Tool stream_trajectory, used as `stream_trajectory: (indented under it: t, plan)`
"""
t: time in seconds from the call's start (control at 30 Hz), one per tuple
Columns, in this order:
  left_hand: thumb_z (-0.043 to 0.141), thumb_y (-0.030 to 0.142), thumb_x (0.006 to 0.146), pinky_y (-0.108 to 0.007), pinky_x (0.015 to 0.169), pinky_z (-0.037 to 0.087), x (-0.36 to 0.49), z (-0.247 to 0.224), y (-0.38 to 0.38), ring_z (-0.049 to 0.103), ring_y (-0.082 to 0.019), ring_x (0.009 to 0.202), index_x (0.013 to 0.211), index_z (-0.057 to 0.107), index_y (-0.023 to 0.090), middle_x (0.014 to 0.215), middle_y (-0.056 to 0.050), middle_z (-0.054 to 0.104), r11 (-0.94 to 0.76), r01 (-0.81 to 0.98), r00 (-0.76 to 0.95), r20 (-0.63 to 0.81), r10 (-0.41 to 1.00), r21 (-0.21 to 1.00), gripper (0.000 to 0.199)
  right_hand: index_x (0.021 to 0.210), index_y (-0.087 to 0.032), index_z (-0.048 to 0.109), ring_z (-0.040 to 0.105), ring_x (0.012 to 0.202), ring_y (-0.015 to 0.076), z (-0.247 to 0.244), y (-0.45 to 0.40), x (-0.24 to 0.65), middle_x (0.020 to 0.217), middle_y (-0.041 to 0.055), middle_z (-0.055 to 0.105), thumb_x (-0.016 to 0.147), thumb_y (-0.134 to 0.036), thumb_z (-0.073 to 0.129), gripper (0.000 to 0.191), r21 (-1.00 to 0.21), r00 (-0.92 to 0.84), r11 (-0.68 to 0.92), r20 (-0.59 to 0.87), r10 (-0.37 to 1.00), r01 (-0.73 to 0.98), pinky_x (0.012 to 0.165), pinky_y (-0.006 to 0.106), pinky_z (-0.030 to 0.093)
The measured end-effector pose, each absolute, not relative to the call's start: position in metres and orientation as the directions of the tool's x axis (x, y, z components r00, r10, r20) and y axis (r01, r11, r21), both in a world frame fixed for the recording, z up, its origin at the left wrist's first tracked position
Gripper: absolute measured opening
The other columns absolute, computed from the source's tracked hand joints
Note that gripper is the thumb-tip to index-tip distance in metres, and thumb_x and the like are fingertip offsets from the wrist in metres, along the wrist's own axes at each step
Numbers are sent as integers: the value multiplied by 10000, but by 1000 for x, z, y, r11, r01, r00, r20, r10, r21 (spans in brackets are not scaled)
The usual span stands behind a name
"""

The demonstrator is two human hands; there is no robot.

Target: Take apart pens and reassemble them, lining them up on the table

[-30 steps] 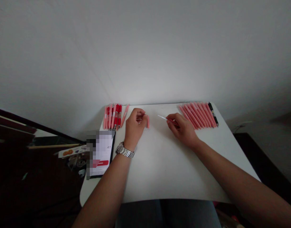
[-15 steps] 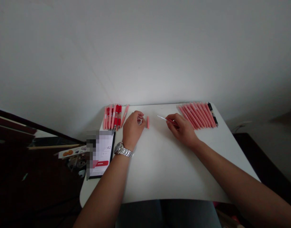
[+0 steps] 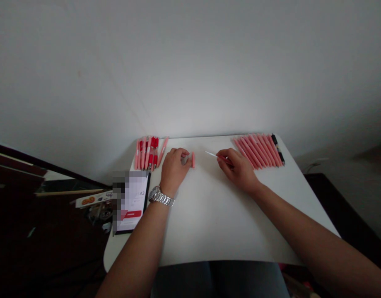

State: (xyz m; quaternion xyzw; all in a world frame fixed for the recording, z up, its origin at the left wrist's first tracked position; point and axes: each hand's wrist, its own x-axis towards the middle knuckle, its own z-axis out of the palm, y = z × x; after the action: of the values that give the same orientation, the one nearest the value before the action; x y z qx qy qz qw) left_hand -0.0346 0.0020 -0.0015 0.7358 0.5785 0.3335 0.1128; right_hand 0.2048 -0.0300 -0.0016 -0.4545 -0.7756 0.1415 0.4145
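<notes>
My right grip point(image 3: 238, 169) is closed on a thin pink pen part point(image 3: 223, 157) — its white end sticks out bare. A short pink piece point(image 3: 193, 159) sits on the desk point(image 3: 215, 219) by my left grip point(image 3: 174, 169) — not joined to it. I can't tell if my left holds anything.

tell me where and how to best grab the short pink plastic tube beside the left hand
Probably pinch the pink tube across its middle, coming from above, left hand's thumb and finger on its long sides: it looks slim and lies pointing away from the person on the white table.
</notes>
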Motion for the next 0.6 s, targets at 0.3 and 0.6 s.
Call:
stream_trajectory:
  t: [0.3, 0.6]
  plan:
    - [698, 215, 859, -361, 848, 518, -34, -2, 2, 638, -205, 887, 993, 680, 195, 997, -64, 670, -317, 771, 114, 370, 922, 552, 136, 1060, -230, 583, 600, 742, 169, -2, -29, 205, 935, 60, 641, 1021, -303, 515, 108, -587, -246, 552, 520, 818, 593, 627, 289, 484]
    - [708, 214, 845, -366, 831, 516, -34, 0, 1, 637, -210, 876, 1014, 685, 196, 983, -59, 670, -307, 776, 109, 361, 926, 552, 171, 1056, -236, 592, 608, 750, 178, -3, -29, 205, 941, 67, 650, 1020, -319, 509, 123, -584, -246, 560, 530, 812, 588, 631, 297, 492]
